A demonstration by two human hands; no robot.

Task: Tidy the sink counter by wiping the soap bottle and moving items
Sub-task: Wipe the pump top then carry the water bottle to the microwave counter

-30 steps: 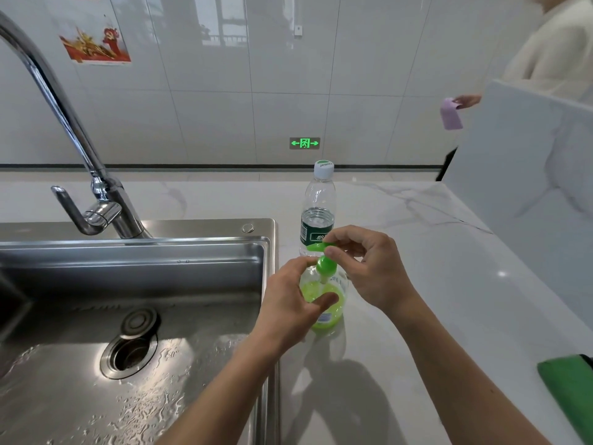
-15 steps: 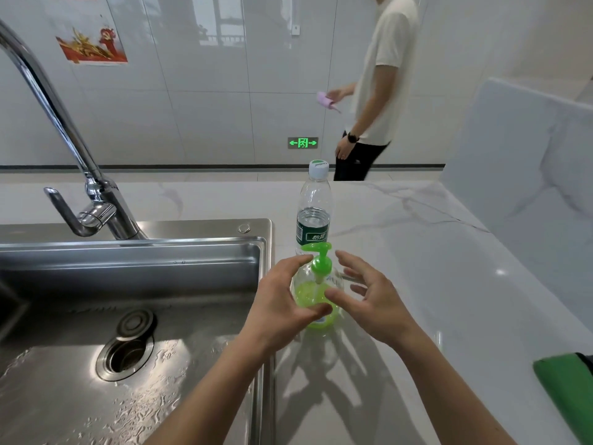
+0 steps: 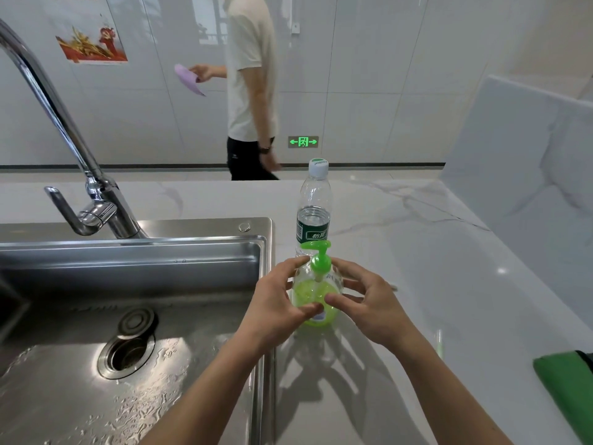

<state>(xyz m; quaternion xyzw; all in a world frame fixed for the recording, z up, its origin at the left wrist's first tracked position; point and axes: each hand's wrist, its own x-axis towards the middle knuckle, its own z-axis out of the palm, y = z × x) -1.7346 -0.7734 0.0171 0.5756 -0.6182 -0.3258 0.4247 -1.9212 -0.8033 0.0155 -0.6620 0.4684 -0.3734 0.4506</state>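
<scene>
A clear soap bottle with green liquid and a green pump stands upright on the white marble counter, just right of the sink. My left hand wraps its left side and my right hand cups its right side, thumbs across the front. Directly behind it stands a clear water bottle with a green label and white cap.
The wet steel sink with drain and a tall chrome faucet lies to the left. A green cloth sits at the counter's right edge. A person in a pale shirt walks behind the counter holding a purple item.
My right hand left the pump head and came down onto the bottle's right side. The person behind the counter walked from right to left.
</scene>
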